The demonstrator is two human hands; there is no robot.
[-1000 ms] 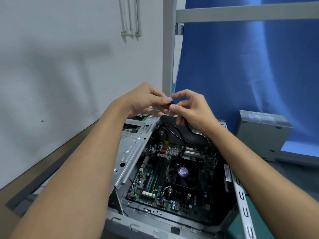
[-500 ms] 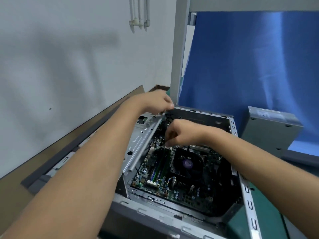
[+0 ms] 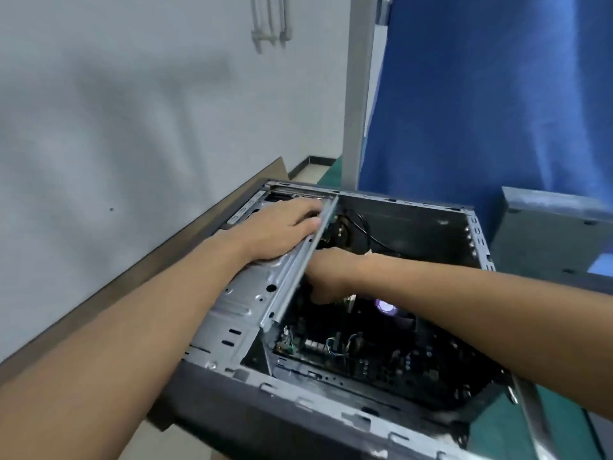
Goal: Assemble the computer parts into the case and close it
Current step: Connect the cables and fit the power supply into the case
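The open computer case (image 3: 331, 403) lies on its side with the motherboard (image 3: 365, 353) and its cooler fan (image 3: 386, 307) showing inside. My left hand (image 3: 282, 230) rests flat on the grey metal drive bracket (image 3: 258, 293) at the case's left side, fingers reaching its far edge. My right hand (image 3: 326, 280) reaches down inside the case just right of the bracket, fingers curled and partly hidden under the bracket's edge; what they hold is not visible. Black cables (image 3: 365, 234) run along the far inner wall.
A grey metal box, likely the power supply (image 3: 547, 234), stands to the right behind the case. A blue backdrop (image 3: 481, 111) and a grey post (image 3: 355, 94) stand behind. A white wall (image 3: 132, 127) is close on the left. Green mat (image 3: 497, 433) shows at the lower right.
Both hands came down from holding a black cable above the case. The left now lies on the bracket, and the right has gone deeper inside, under the bracket's edge. The camera moved closer.
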